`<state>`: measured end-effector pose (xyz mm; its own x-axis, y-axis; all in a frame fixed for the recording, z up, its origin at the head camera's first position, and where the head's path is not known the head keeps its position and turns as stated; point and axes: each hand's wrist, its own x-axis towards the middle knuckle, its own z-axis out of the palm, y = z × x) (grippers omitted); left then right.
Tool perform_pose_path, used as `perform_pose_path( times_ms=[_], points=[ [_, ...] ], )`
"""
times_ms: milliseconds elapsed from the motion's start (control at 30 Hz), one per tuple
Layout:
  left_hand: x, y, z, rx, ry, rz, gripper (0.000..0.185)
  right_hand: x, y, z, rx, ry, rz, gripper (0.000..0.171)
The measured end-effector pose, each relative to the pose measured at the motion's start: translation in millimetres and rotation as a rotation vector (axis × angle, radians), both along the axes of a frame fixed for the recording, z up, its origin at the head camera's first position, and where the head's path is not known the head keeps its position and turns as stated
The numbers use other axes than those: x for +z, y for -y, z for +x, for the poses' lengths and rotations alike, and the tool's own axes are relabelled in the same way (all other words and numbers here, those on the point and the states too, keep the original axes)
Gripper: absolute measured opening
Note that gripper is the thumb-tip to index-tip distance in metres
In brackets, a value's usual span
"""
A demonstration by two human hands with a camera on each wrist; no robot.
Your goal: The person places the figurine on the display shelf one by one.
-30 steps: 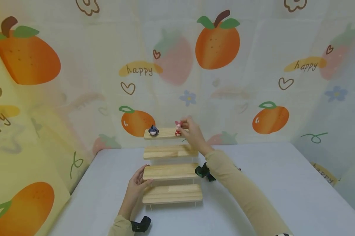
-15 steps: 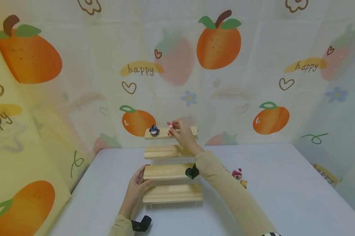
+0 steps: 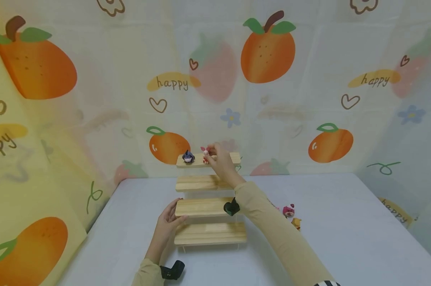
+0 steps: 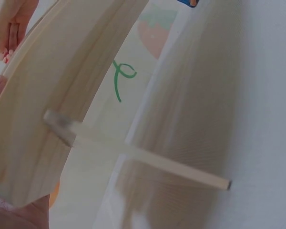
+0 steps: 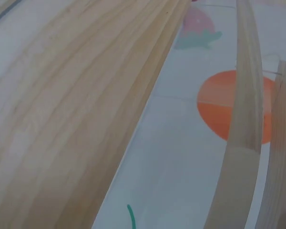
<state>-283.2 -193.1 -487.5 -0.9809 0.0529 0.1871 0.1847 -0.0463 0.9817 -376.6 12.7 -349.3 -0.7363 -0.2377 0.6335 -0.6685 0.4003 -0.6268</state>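
Note:
My right hand [image 3: 220, 161] pinches a small pink-and-red piglet figurine [image 3: 205, 151] between thumb and fingers, at the top board [image 3: 233, 159] of a four-tier wooden stand. Just left of it, a blue donkey figurine [image 3: 188, 157] sits on the same board. My left hand [image 3: 165, 225] grips the left end of the second-lowest board [image 3: 201, 207], thumb along the front edge. In the left wrist view, part of the left hand [image 4: 24, 214] shows beneath a board [image 4: 43, 100], and the right hand [image 4: 12, 24] appears beyond it. The right wrist view holds only boards [image 5: 76, 95], with the hand out of sight.
On the white table [image 3: 344, 238], right of the stand, lie a pink-red figurine [image 3: 288, 210] and a yellow-orange one [image 3: 296, 224], partly behind the right sleeve [image 3: 276, 234]. A fruit-printed cloth [image 3: 294, 103] hangs behind. The lowest board [image 3: 210, 234] stands on thin legs.
My right hand has slid left along the top board with the piglet figurine, closer to the donkey. Figurines on the right came out from behind the sleeve. My left hand keeps its grip.

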Motion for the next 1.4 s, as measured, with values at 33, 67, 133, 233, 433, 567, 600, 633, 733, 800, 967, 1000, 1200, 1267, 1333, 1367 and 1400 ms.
perform_pose_path(
  times_ms=[33, 67, 133, 233, 433, 567, 600, 633, 733, 800, 967, 1000, 1200, 1267, 1333, 1367, 1400],
  points=[
    [-0.1, -0.2, -0.1, 0.001, -0.003, 0.001, 0.073, 0.2, 0.3, -0.2, 0.003, 0.000, -0.003, 0.017],
    [-0.4, -0.2, -0.2, 0.000, -0.003, 0.005, 0.073, 0.2, 0.7, -0.9, 0.002, -0.003, -0.002, 0.017],
    [-0.2, -0.5, -0.2, 0.006, -0.001, 0.009, 0.072, 0.5, 1.8, -1.9, 0.015, 0.001, -0.011, 0.017],
    [-0.3, -0.3, 0.1, 0.014, 0.014, 0.023, 0.071, 0.7, 3.8, -3.3, 0.035, 0.017, -0.024, 0.017],
    [-2.0, 0.3, 1.3, -0.006, 0.026, 0.048, 0.071, 0.3, 6.6, -4.3, 0.028, 0.049, -0.030, 0.020],
    [-1.7, -0.2, 2.5, -0.007, 0.023, 0.045, 0.072, 0.5, 6.1, -4.6, -0.003, 0.053, -0.011, 0.022],
    [-1.2, -0.4, 2.7, -0.007, 0.022, 0.039, 0.072, 0.5, 6.0, -4.9, -0.009, 0.049, -0.008, 0.023],
    [-0.7, -0.5, 2.9, -0.006, 0.018, 0.033, 0.073, 0.9, 6.0, -4.7, -0.014, 0.049, -0.005, 0.023],
    [-0.6, -0.7, 2.5, -0.003, 0.014, 0.024, 0.072, 1.3, 6.8, -5.3, -0.017, 0.055, -0.010, 0.024],
    [-0.7, -0.7, 2.4, -0.004, 0.013, 0.027, 0.071, 1.5, 7.4, -5.9, -0.018, 0.064, -0.012, 0.025],
    [-0.4, -1.1, 2.3, -0.016, 0.010, 0.039, 0.070, 1.0, 8.1, -6.7, -0.012, 0.085, -0.043, 0.027],
    [-0.2, -1.3, 2.2, -0.015, 0.006, 0.035, 0.070, 0.6, 8.1, -7.0, -0.008, 0.089, -0.053, 0.026],
    [0.8, -1.6, 1.8, -0.018, -0.004, 0.042, 0.070, -4.5, 7.2, -7.4, -0.008, 0.106, -0.090, 0.025],
    [0.8, -1.3, 1.7, -0.026, 0.000, 0.047, 0.070, -6.5, 6.8, -7.5, -0.015, 0.105, -0.098, 0.025],
    [0.8, -1.0, 1.2, -0.025, 0.005, 0.053, 0.070, -8.3, 6.6, -8.5, -0.021, 0.092, -0.100, 0.025],
    [0.7, -0.8, 0.9, -0.024, 0.002, 0.053, 0.070, -9.0, 6.8, -9.1, -0.019, 0.081, -0.102, 0.025],
    [0.8, -0.6, 0.6, -0.019, 0.001, 0.050, 0.069, -9.2, 6.9, -9.5, -0.014, 0.065, -0.107, 0.024]
  ],
)
